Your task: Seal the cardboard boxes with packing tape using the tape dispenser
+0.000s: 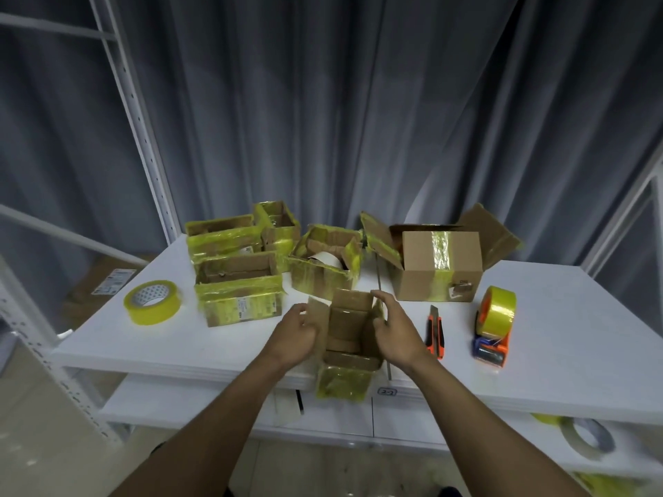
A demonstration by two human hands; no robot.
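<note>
Hands: both forearms reach in from the bottom edge. The left hand (296,330) grips the left flap of the small open box (349,338), and the right hand (396,328) curls over its right flap, with the thumb on the inner side.
Small open box: it stands at the front edge of the table (574,335) with its flaps up and yellow tape on its near face.
Step in hand: folding the flaps shut, by my reading. No tape runs across this top yet.
Next move: bring the flaps flat and level, keep one hand pressing them, and free the other for the dispenser.
Tape dispenser (493,326): well to the right of the box, past the utility knife (435,333), untouched.
Behind the box: other boxes (238,292), most of them open-topped. A loose tape roll (152,302) lies far to the left.
Hard to tell: what is inside the box, and whether its base sits fully on the table. The rolls on the shelf below right are cut off.
</note>
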